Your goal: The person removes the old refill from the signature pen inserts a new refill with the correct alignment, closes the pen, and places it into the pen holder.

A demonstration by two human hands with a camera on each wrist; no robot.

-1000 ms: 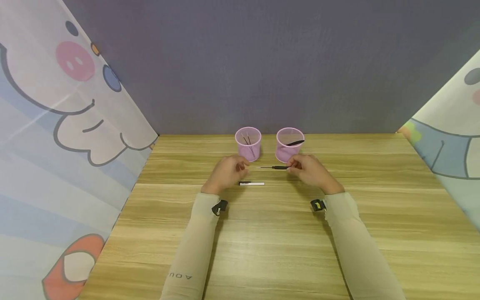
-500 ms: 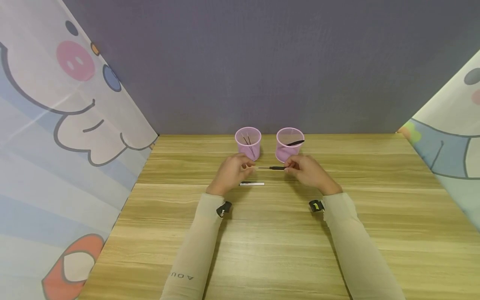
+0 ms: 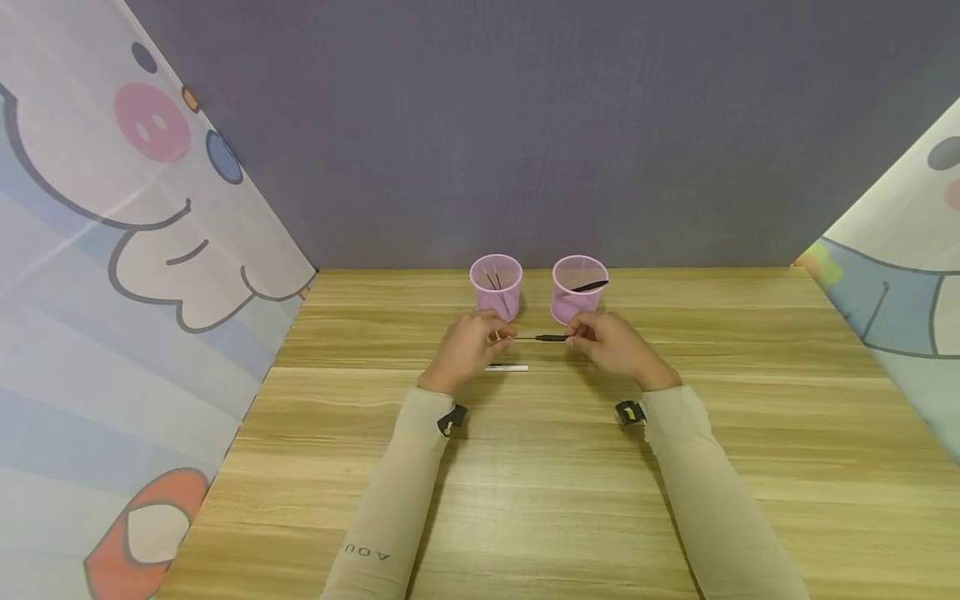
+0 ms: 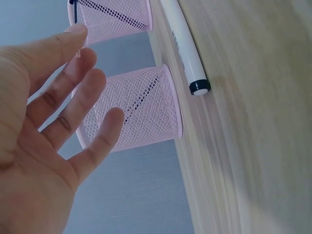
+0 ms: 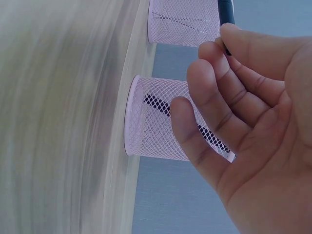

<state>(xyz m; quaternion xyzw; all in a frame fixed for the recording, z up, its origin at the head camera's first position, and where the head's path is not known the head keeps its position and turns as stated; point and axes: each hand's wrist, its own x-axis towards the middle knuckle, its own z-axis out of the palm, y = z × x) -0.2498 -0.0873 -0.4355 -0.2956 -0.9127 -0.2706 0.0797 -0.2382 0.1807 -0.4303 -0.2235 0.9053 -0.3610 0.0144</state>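
Note:
Between my two hands a thin tool with a black handle (image 3: 551, 338) and a slender shaft (image 3: 526, 338) lies level above the table. My right hand (image 3: 611, 343) pinches the handle's end between thumb and fingertips; in the right wrist view the dark handle (image 5: 225, 13) rises from that pinch. My left hand (image 3: 467, 346) pinches the shaft's far end, and the left wrist view shows a clear tip (image 4: 78, 53) there. A white marker (image 3: 510, 367) with black ends lies on the table below, its left end hidden behind my left hand.
Two pink mesh cups stand behind the hands. The left cup (image 3: 497, 260) holds thin dark sticks with pale tips (image 3: 492, 279); the right cup (image 3: 557, 296) holds a thick black item (image 3: 591, 286) leaning on its rim. A grey wall (image 3: 480, 133) rises behind the wooden table (image 3: 540, 500).
My left hand has moved right and taken hold of the shaft's tip. My right hand has shifted slightly left with the tool. The left hand now covers the marker's left end.

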